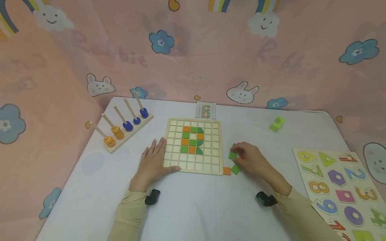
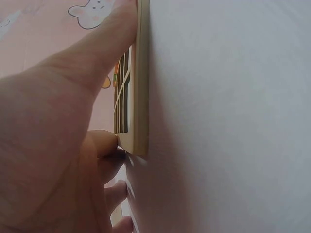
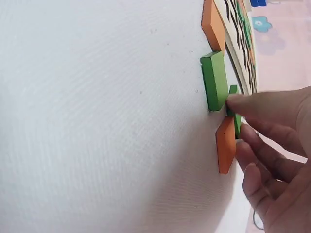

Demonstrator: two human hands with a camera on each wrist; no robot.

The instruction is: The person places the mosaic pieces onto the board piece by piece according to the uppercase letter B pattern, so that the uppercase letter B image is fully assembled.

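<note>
A wooden grid board [image 1: 175,164] lies mid-table, with orange, green and dark green quarter-round tiles forming a letter R [image 1: 192,142]. My left hand [image 1: 153,160] rests spread at its left side, fingers along the edge and thumb at the front rim; the left wrist view shows the thumb against the board's edge [image 2: 141,97]. To the right of the board, my right hand [image 1: 251,159] pinches a green square tile [image 1: 232,155] between thumb and fingers, low over the table. Beside it lie another green tile [image 1: 235,169] and an orange tile [image 1: 227,171]. A second orange tile [image 3: 226,145] shows under the fingers.
A pattern card [image 1: 206,110] lies behind the board. At the left stands a peg stacker [image 1: 128,134] with blue and orange beads. Light green blocks [image 1: 277,124] sit at the back right. A number-and-shape puzzle board [image 1: 328,174] covers the right side of the table.
</note>
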